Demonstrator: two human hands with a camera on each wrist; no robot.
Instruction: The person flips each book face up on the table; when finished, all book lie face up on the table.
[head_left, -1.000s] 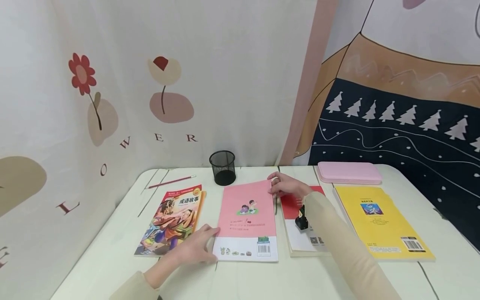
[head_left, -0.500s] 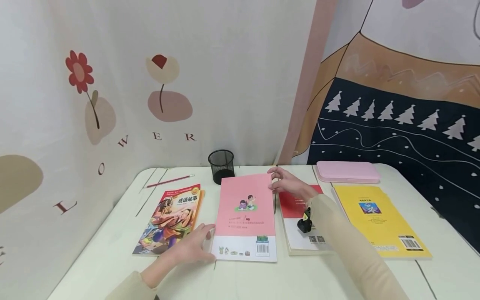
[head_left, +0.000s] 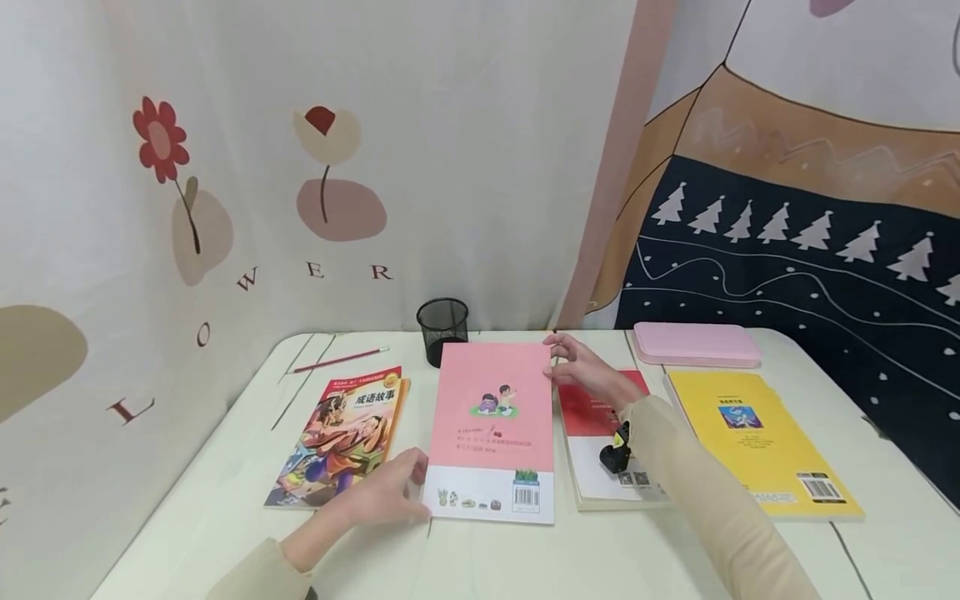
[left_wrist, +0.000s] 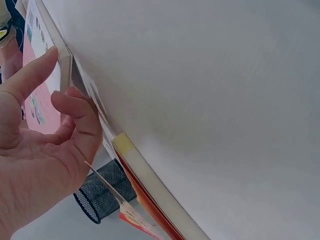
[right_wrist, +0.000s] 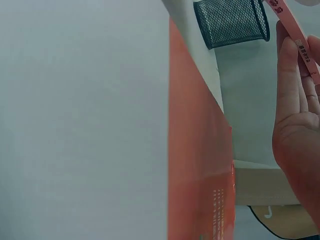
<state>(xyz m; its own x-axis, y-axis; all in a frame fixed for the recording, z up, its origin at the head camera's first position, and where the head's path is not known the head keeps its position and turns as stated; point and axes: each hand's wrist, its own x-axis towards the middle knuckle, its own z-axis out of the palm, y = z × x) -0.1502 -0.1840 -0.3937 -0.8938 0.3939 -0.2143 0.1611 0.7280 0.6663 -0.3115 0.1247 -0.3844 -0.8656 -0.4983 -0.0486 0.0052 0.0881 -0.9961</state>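
The pink book (head_left: pixel 491 433) is mid-table (head_left: pixel 487 562), in front of the black mesh pen cup (head_left: pixel 444 318). The right hand (head_left: pixel 588 372) pinches its upper right edge; the left hand (head_left: pixel 384 493), relaxed and not gripping, rests against its lower left edge.

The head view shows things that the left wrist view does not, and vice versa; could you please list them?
Only the head view shows the pink rectangular case, the yellow paperback book and the slim red pencil. Only the left wrist view shows the palm side of the left hand. Both show that hand, the pink-and-white paperback book and the black mesh cylindrical cup.
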